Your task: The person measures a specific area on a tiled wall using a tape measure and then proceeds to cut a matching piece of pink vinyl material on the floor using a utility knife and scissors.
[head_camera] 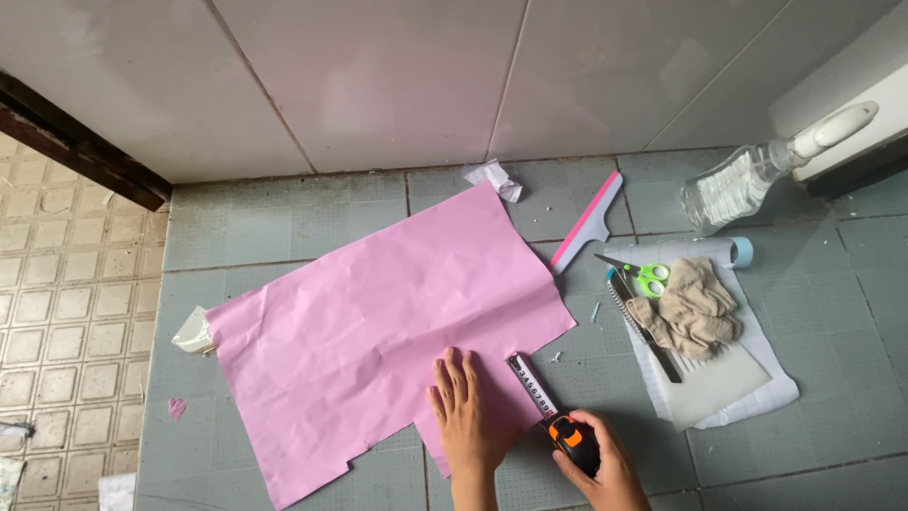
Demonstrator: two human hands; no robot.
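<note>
Pink paper sheet (378, 331) lies flat on the grey tiled floor (832, 312), its lower right part under the left hand (468, 416). Left hand is spread, palm down, fingers apart, pressing the sheet. Right hand (596, 464), just right of it, is closed around an orange/black tape measure (572, 440). The blade (532, 386) is pulled out a short way and runs up-left along the sheet's right edge, ending near a small notch.

Progress, as a judgement: measuring looks underway. Sheet already has cut steps, one at the bottom edge left of the left hand and one by the blade tip, so some trimming seems done. No pen mark visible; scissors lie unused. Marking/cutting of this edge seems left.

Materials: paper is thin, matte, creased all over, irregular outline. Floor tiles are dull w/ fine grid texture, and the wall above is glossy pale tile.

Up and right of the right hand are green-handled scissors (643, 277), a serrated saw-like blade (643, 326), a beige knit rag (695, 308) and a translucent plastic sheet (719, 383) partly unrolled. Further up are a pink-edged squeegee (588, 222) and a clear spray bottle (757, 180) on its side. A crumpled white scrap (497, 178) sits at the sheet's top corner.
</note>
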